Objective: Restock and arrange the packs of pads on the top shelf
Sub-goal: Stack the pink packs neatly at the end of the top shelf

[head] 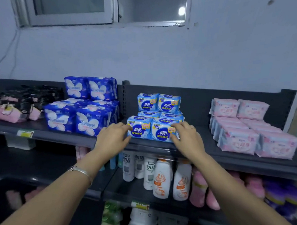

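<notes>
Light blue packs of pads (158, 116) stand in a stepped stack at the middle of the dark top shelf (202, 150). My left hand (112, 138) touches the left side of the front left pack (139, 128) with loosely bent fingers. My right hand (186, 137) lies over the front right pack (162, 130), fingers curved against its right end and top. Both front packs stand upright at the shelf's front edge.
Dark blue packs (82, 106) are stacked to the left, with pink and black packs (14, 104) further left. Pale pink packs (247, 129) fill the right end. White bottles (157, 175) and pink items stand on the lower shelf. A window (105, 3) is above.
</notes>
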Demonstrator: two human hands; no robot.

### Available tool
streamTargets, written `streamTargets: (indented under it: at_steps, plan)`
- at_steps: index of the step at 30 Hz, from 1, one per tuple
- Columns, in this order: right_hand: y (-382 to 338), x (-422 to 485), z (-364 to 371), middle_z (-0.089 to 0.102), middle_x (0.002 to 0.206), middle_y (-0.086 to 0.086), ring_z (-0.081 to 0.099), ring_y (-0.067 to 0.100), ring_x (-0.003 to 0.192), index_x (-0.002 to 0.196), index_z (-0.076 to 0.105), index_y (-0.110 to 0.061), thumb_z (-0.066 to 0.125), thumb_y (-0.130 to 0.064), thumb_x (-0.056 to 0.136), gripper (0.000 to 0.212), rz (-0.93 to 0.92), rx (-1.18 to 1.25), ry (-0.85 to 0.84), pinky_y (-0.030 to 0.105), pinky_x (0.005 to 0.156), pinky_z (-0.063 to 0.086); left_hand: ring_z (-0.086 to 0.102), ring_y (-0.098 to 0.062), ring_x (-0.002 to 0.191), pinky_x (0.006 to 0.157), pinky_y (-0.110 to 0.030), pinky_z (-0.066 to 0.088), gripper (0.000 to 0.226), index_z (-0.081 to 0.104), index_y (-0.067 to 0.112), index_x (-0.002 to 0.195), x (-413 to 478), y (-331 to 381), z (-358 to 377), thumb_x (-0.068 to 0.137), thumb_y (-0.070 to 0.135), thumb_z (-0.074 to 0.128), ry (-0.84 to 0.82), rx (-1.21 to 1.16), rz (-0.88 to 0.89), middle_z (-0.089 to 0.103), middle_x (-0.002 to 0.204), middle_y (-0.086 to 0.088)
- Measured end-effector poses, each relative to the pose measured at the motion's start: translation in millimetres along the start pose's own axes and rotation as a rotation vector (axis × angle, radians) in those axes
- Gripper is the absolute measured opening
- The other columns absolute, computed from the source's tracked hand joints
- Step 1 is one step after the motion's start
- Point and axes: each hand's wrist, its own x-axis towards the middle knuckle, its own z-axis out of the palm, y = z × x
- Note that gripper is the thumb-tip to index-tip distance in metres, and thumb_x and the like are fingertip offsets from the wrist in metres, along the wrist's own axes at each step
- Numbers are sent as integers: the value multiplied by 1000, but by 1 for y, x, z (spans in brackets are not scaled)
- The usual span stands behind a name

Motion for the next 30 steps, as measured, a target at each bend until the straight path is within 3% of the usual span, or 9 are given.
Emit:
streamTargets:
  at_steps: [10,16,25,28,30]
  plan:
    - [45,56,32,41,137,1,43,28,122,139,42,-25,48,-44,95,48,132,-31,-41,39,94,42,38,-21,128,97,-38,36,51,37,31,141,81,-4,47,93,45,49,-99,29,27,41,139,3]
    - [59,95,44,39,139,4,41,29,125,140,40,-24,41,-46,97,48,205,46,-46,40,95,40,36,-21,129,100,-40,33,49,38,30,140,126,-2,66,94,48,44,-85,30,26,42,139,3]
    - [65,133,63,34,145,14,35,35,131,148,27,-25,33,-56,96,61,348,78,-249,42,103,36,36,-25,130,102,-46,31,49,36,32,140,189,-10,94,96,53,34,-209,20,-1,40,141,-1]
    - [62,143,69,40,140,16,41,35,127,146,30,-25,32,-56,96,59,404,122,-307,40,102,38,34,-27,131,103,-47,28,52,35,35,140,203,-16,102,93,58,37,-294,-44,-51,36,144,-1]
    - [61,148,73,49,131,13,51,29,116,134,42,-21,35,-53,96,50,420,147,-358,36,95,43,33,-29,132,104,-48,27,60,30,38,142,210,-22,106,89,65,38,-374,-39,-67,33,146,-2]
